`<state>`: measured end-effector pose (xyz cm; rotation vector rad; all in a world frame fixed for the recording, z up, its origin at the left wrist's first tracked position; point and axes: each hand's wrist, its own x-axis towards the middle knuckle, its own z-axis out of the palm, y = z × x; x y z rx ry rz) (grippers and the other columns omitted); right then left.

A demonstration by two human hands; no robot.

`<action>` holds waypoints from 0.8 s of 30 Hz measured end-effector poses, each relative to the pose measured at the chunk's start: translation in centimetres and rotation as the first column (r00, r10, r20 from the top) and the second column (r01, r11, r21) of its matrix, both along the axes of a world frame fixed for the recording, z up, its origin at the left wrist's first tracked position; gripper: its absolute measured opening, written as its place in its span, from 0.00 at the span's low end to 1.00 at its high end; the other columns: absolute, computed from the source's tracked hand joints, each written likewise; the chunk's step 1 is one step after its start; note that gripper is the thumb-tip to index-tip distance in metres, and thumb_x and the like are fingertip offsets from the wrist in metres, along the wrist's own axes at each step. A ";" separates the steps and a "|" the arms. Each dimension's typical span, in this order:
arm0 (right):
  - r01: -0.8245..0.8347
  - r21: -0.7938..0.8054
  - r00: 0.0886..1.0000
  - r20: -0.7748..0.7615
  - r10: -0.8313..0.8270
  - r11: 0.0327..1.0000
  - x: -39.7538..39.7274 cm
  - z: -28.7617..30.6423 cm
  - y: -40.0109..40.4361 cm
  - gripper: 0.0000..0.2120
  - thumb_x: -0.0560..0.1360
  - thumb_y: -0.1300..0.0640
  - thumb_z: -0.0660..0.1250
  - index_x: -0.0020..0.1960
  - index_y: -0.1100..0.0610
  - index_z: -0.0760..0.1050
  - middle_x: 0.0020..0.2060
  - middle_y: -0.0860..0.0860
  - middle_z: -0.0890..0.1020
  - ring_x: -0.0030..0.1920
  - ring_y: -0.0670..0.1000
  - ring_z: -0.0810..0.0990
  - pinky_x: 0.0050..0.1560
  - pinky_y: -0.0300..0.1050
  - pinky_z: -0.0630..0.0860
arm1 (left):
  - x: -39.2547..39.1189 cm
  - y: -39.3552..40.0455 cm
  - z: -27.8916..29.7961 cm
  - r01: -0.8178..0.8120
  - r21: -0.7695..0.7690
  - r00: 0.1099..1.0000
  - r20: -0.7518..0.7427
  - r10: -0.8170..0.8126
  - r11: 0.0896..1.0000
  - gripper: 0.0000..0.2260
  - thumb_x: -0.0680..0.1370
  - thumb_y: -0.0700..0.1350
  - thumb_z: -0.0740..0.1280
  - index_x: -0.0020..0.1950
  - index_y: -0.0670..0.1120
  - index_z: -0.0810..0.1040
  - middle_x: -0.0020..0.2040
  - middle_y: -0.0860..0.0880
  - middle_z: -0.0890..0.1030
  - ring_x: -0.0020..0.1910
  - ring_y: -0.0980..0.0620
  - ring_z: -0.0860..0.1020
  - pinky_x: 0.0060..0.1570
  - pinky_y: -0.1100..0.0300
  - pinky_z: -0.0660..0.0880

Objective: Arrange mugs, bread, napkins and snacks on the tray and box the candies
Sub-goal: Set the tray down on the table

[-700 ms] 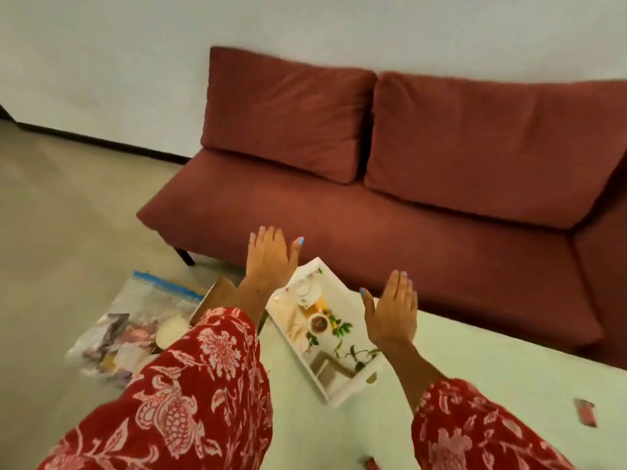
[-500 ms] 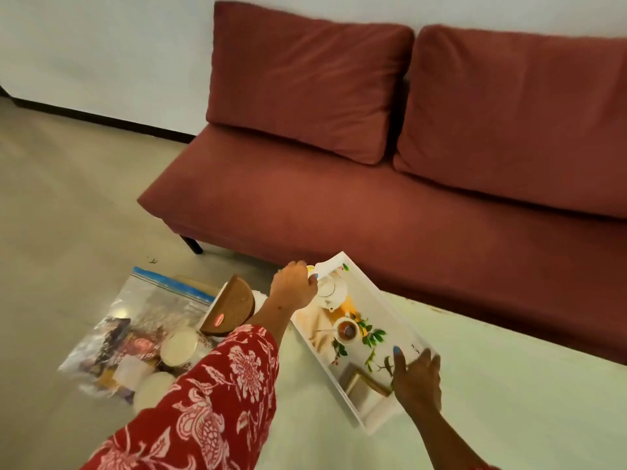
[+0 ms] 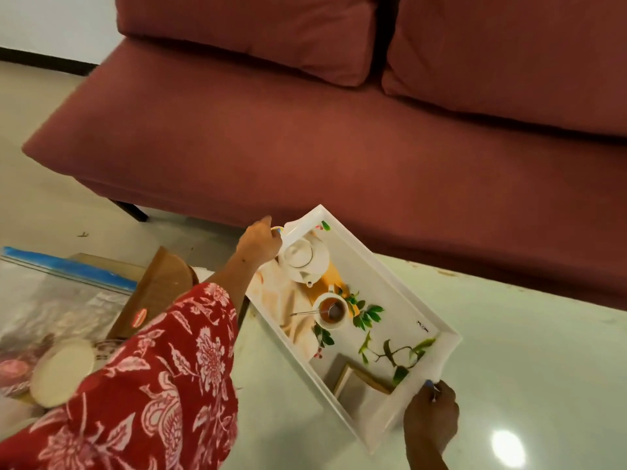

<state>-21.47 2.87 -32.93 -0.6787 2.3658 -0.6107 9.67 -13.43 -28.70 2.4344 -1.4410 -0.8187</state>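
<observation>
A white rectangular tray (image 3: 400, 293), printed with a teapot, a teacup and leaves, lies slantwise on the pale table (image 3: 529, 361). My left hand (image 3: 261, 242) grips its far short end. My right hand (image 3: 431, 415) grips its near corner. The tray holds no loose items that I can make out. Left of the table, on the floor, lies a clear zip bag (image 3: 51, 317) with snack packets and white round lids (image 3: 62, 371) inside. A brown wooden half-round box (image 3: 159, 290) leans against the bag.
A dark red sofa (image 3: 305, 130) with two back cushions runs along the table's far side, close behind the tray. The beige floor (image 3: 40, 205) stretches to the left. My red floral sleeve (image 3: 152, 385) covers the lower left of the view.
Both hands came down from open in the air onto the tray and closed on its two ends. The view tilted down and moved closer to the table.
</observation>
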 end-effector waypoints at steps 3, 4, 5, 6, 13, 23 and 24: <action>0.049 -0.010 0.998 0.027 -0.049 0.999 -0.1 -0.8 0.2 0.16 0.80 0.59 0.56 0.64 0.64 0.72 0.59 0.65 0.76 0.60 0.66 0.73 0.62 0.58 0.69 | 0.5 -1.5 -1.3 0.005 0.063 1.000 -0.018 -0.004 0.998 0.20 0.80 0.41 0.54 0.72 0.38 0.61 0.71 0.37 0.66 0.71 0.39 0.63 0.67 0.51 0.63; 0.066 -0.015 0.997 0.050 -0.065 0.998 -0.2 -0.9 0.2 0.16 0.80 0.59 0.56 0.65 0.62 0.72 0.59 0.65 0.76 0.59 0.65 0.74 0.62 0.57 0.69 | 0.6 -1.8 -1.5 -0.005 0.064 0.999 -0.035 0.007 0.998 0.19 0.80 0.41 0.54 0.71 0.38 0.64 0.71 0.37 0.66 0.70 0.39 0.64 0.67 0.51 0.63; 0.080 -0.029 0.994 0.078 -0.078 0.996 -0.2 -0.7 0.2 0.16 0.80 0.60 0.56 0.65 0.61 0.73 0.58 0.64 0.77 0.57 0.64 0.75 0.60 0.55 0.70 | 0.7 -2.1 -1.6 -0.037 0.056 0.998 -0.052 0.040 0.998 0.18 0.79 0.40 0.55 0.69 0.38 0.67 0.70 0.37 0.69 0.69 0.39 0.66 0.66 0.52 0.65; 0.091 -0.044 0.991 0.103 -0.086 0.995 -0.4 -0.6 0.3 0.15 0.80 0.61 0.57 0.64 0.61 0.74 0.58 0.63 0.78 0.54 0.62 0.75 0.57 0.52 0.71 | 0.8 -2.4 -1.8 -0.091 0.040 0.993 -0.072 0.093 0.995 0.17 0.78 0.39 0.57 0.66 0.39 0.72 0.67 0.37 0.72 0.66 0.39 0.69 0.63 0.52 0.67; 0.097 -0.063 0.967 0.242 -0.079 0.993 -5.4 1.8 -0.7 0.15 0.76 0.63 0.62 0.62 0.59 0.76 0.57 0.59 0.81 0.53 0.57 0.78 0.52 0.45 0.71 | 2.3 4.0 -0.8 -0.452 0.105 0.809 -0.371 0.457 0.886 0.08 0.75 0.35 0.66 0.53 0.38 0.80 0.56 0.38 0.80 0.50 0.45 0.78 0.55 0.49 0.76; -0.179 -0.003 0.946 0.276 0.173 0.984 -13.6 1.9 1.1 0.15 0.73 0.70 0.65 0.58 0.62 0.78 0.53 0.60 0.81 0.43 0.58 0.78 0.28 0.27 0.75 | -1.3 17.3 0.9 -0.562 0.352 0.566 -0.496 0.658 0.748 0.07 0.73 0.31 0.66 0.39 0.42 0.78 0.48 0.41 0.80 0.44 0.44 0.80 0.38 0.54 0.77; -0.191 -0.006 0.944 0.274 0.185 0.982 -13.9 1.9 1.3 0.15 0.73 0.70 0.65 0.58 0.61 0.78 0.52 0.59 0.81 0.43 0.58 0.78 0.29 0.27 0.75 | -1.6 17.9 0.5 -0.576 0.351 0.557 -0.493 0.669 0.738 0.07 0.73 0.31 0.67 0.38 0.42 0.79 0.49 0.41 0.80 0.44 0.44 0.80 0.38 0.54 0.77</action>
